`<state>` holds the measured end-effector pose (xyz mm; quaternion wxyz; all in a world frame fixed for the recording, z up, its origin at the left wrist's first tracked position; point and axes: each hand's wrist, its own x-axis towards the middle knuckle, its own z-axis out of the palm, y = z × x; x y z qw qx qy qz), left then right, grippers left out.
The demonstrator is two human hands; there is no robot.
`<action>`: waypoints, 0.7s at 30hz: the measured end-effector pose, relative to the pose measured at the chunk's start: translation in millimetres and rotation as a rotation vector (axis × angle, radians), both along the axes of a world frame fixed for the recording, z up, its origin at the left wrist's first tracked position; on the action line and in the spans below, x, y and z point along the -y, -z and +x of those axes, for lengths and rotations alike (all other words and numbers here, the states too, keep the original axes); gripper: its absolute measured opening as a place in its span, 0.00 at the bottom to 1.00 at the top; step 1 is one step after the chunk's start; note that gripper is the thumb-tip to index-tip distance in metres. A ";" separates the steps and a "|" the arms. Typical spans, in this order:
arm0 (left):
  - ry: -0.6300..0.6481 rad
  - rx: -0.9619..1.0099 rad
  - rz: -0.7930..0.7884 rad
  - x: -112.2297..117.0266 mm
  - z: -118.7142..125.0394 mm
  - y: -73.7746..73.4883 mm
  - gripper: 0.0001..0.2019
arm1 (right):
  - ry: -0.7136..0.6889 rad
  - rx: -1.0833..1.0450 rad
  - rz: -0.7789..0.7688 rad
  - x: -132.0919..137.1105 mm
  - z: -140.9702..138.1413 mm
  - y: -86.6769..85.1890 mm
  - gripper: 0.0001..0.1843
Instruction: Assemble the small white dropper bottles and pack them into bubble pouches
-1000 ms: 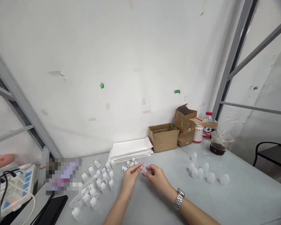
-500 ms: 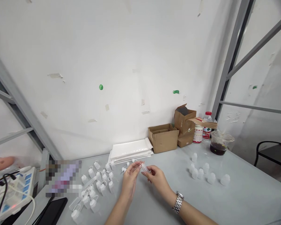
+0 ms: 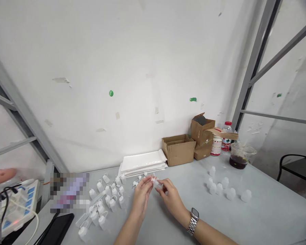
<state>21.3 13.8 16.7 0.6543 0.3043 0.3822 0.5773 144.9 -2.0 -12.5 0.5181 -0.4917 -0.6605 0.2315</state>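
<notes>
Both my hands meet over the grey table [image 3: 257,217]. My left hand [image 3: 142,197] and my right hand [image 3: 169,198] pinch a small clear plastic bottle [image 3: 156,183] between their fingertips. A metal watch sits on my right wrist. To the left of my hands lie several small white bottles with looped caps [image 3: 105,200]. A few tiny white caps [image 3: 140,177] lie just beyond my fingers. To the right stands a group of small capped white bottles [image 3: 223,189].
A stack of white flat bags [image 3: 142,163] lies against the wall, beside two brown cardboard boxes [image 3: 179,149], a water bottle [image 3: 226,136] and a clear cup of dark liquid [image 3: 238,156]. A black phone [image 3: 54,229] and a scale with cables [image 3: 12,207] sit at the left.
My hands stay together on the small clear bottle; the fingers have shifted slightly around it. The view has moved a little.
</notes>
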 end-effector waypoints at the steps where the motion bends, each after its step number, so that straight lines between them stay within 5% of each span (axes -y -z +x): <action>1: 0.000 0.000 -0.002 0.8 -0.1 -1.0 0.13 | -0.001 0.017 0.022 -0.1 0.4 1.0 0.10; 21: 0.148 0.060 0.012 3.0 1.0 -1.8 0.11 | -0.022 0.137 -0.064 4.7 3.5 -6.6 0.08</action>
